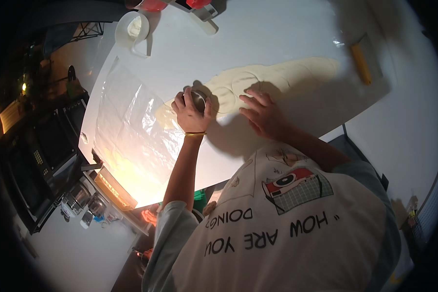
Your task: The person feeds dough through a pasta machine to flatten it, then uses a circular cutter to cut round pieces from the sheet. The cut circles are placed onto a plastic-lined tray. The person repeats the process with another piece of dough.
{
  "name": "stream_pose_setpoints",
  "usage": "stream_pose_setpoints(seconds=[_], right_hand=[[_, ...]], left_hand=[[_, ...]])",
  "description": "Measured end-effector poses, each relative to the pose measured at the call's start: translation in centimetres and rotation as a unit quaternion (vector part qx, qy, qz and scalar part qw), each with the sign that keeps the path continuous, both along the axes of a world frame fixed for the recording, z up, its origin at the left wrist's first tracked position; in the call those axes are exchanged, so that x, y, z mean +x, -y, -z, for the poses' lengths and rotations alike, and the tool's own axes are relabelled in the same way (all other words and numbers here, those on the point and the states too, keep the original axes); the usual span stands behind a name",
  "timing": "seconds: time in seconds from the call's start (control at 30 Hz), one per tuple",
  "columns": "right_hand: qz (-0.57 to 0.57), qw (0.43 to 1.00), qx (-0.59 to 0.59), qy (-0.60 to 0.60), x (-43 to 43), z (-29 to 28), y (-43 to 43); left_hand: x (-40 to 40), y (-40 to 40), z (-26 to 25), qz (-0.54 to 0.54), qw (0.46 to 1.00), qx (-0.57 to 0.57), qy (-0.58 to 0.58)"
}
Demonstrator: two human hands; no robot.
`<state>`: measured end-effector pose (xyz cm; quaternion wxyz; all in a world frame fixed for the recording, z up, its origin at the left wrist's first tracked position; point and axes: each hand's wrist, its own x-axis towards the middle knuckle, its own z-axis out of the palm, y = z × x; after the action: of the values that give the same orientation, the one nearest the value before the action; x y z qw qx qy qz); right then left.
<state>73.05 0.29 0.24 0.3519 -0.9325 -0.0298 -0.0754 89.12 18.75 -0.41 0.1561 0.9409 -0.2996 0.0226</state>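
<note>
My left hand (192, 115) grips a round metal cutter (199, 101) by its sides, near the left end of a long rolled-out dough sheet (303, 69). Several circular outlines mark the dough to the right of the cutter. A gold-coloured bangle circles the left wrist. My right hand (264, 115) is spread, its fingertips over the dough's near edge and holding nothing; whether they touch the dough cannot be told. A clear plastic sheet (127, 106) lies left of my left hand, close to the dough's left end.
A white plastic jug (123, 31) with white powder stands at the upper left of the white table (277, 29). Beyond the dough's right end lies a scraper with a yellow handle (361, 64). A pale handled tool (205, 25) rests at the top. Another person's hand (149, 216) shows below the table's near edge.
</note>
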Motion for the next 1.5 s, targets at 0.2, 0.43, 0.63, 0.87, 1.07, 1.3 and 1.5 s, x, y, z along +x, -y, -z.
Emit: stream_pose_setpoints(seconds=[0.2,0.43,0.63,0.87,1.07,1.3,1.5], right_hand=[[-0.006,1.0,-0.021,-0.003,0.9,0.5,0.0],[0.008,0.999,-0.009,0.033,1.4,0.2,-0.1],[-0.001,0.997,0.009,0.082,-0.2,-0.7,-0.9],[0.02,0.996,-0.002,0.088,-0.8,-1.0,-2.8],[-0.017,0.996,0.012,0.088,0.4,-0.9,-6.5],[-0.044,0.997,-0.008,0.068,1.5,-0.7,-8.8],[-0.097,0.995,-0.01,0.032,3.3,-0.7,-10.6]], left_hand=[[0.9,-0.3,-0.2,0.078,0.993,0.085,-0.04],[1.5,-0.4,-0.2,0.132,0.987,0.087,-0.024],[0.4,-0.4,-1.5,0.049,0.992,0.026,-0.117],[2.4,-6.7,-2.3,-0.127,0.868,-0.341,-0.337],[2.0,-11.5,-2.9,-0.252,0.512,-0.54,-0.619],[-1.9,-19.3,-0.6,-0.185,0.494,-0.408,-0.745],[-1.5,-24.9,-2.1,-0.14,0.508,-0.377,-0.761]])
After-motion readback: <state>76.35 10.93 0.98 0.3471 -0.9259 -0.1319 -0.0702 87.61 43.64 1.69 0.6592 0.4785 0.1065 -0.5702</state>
